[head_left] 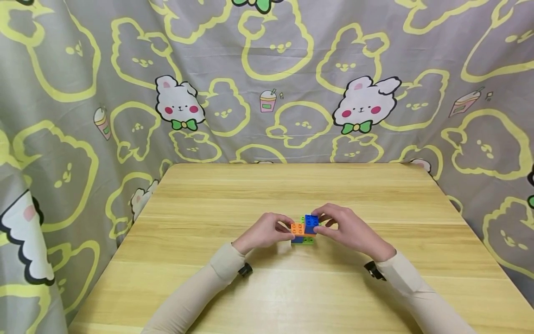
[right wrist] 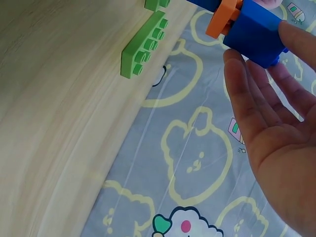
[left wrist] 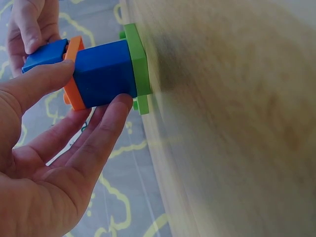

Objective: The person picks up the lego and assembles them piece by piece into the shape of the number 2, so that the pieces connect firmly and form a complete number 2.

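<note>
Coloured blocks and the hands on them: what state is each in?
Left hand: holding orange plate and lower blue block
Right hand: gripping upper blue block
Upper blue block: on orange plate, full seating unclear
Orange plate: on lower blue block
Lower blue block: on green base
Green base: on table, studs up

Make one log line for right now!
left hand: grips orange brick | right hand: holds upper blue brick | green base: underneath
</note>
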`<state>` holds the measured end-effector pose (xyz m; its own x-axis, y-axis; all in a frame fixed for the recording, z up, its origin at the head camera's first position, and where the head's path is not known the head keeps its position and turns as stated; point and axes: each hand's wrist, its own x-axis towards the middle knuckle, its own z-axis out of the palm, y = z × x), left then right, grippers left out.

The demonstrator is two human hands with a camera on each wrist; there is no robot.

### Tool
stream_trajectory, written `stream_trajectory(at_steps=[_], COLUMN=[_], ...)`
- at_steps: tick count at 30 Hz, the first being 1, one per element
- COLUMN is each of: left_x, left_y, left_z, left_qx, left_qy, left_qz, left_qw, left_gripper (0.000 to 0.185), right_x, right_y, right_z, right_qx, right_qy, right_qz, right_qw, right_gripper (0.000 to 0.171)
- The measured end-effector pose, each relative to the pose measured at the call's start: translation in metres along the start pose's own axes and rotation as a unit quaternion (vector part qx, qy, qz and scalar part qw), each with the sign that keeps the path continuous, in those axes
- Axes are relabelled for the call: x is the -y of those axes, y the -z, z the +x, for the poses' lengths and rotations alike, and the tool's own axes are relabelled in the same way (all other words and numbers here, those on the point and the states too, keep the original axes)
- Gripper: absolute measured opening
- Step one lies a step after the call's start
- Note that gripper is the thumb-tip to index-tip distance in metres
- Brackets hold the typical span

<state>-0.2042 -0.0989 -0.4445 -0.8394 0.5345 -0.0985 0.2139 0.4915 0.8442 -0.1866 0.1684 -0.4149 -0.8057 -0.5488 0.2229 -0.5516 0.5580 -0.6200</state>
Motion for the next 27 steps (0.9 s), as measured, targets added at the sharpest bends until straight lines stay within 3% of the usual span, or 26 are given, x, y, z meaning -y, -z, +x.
stream_trajectory(at_steps=[7, 12, 27], left_x=[-0.001, 0.001, 0.001], left_y=[0.0, -0.001, -0.001], left_z=[-0.002, 0.0, 0.001], left_qx=[-0.002, -0.001, -0.002], left_qy=[0.001, -0.004, -0.005], left_qz=[0.002, 0.001, 0.0], left_qw=[1.0, 1.0, 1.0], left_gripper=[0.033, 0.033, 0.033], right_x=[0.0, -0.004, -0.016], right_y=[-0.001, -0.003, -0.007], right_z=[-0.001, -0.002, 0.0], right_qx=[0.009, 0.025, 0.093], right_qy=[0.005, -0.007, -0.041], right_qz=[0.01, 0.048, 0.152], right_qw=[1.0, 0.999, 0.983], right_gripper=[0.034, 0.033, 0.034])
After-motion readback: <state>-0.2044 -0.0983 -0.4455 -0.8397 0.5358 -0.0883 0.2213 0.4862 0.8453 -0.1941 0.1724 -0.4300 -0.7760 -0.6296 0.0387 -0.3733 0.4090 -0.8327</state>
